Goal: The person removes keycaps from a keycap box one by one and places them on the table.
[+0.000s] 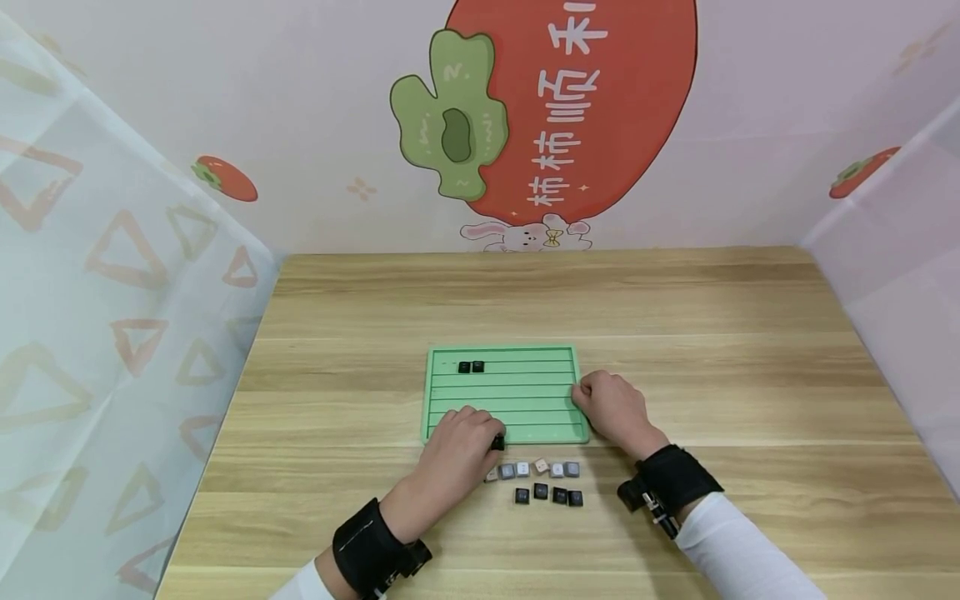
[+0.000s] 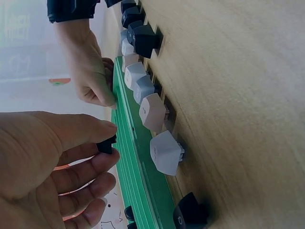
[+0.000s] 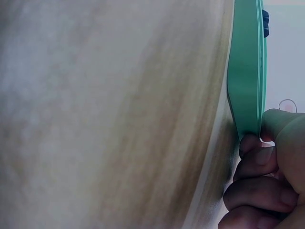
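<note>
My left hand (image 1: 459, 452) pinches a black keycap (image 2: 106, 146) between thumb and fingertips, over the front edge of a green ridged tray (image 1: 528, 403). My right hand (image 1: 617, 412) grips the tray's right edge, thumb on top and the other fingers curled beside its side wall, as the right wrist view shows. Near the tray's upper left, two black keycaps (image 1: 471, 367) sit side by side on a ridge. In front of the tray lies a row of white, grey and beige keycaps (image 1: 522, 470), the leftmost partly hidden by my left hand.
Closer to me is a second row of several black keycaps (image 1: 540, 492) on the wooden table (image 1: 712, 333). A printed backdrop (image 1: 330, 108) stands behind the table, with cloth walls at its left and right sides.
</note>
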A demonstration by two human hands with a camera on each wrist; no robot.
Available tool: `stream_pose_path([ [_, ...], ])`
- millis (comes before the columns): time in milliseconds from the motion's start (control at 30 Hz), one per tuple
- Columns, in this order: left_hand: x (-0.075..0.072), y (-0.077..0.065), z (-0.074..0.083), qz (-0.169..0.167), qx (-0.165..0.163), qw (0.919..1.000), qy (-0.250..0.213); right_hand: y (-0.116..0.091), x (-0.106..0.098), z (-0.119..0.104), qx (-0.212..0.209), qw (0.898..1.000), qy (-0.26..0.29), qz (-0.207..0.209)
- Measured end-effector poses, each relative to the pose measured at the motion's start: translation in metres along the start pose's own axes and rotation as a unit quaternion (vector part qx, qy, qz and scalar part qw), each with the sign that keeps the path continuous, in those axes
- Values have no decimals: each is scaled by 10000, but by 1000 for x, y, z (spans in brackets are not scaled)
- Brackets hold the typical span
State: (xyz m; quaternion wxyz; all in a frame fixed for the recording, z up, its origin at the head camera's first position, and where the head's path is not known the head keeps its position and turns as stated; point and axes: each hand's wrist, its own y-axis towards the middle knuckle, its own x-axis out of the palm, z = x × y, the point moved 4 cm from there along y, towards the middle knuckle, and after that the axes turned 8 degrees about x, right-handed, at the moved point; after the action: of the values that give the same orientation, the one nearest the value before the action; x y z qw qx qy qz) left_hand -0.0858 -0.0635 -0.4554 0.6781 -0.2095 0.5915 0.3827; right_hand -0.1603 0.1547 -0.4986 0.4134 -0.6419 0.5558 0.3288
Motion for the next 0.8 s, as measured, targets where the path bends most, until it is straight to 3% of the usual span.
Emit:
stream_pose_path([
  [800, 6, -18, 13, -97, 282, 9995, -116, 0, 0, 0, 24, 10000, -27, -20],
])
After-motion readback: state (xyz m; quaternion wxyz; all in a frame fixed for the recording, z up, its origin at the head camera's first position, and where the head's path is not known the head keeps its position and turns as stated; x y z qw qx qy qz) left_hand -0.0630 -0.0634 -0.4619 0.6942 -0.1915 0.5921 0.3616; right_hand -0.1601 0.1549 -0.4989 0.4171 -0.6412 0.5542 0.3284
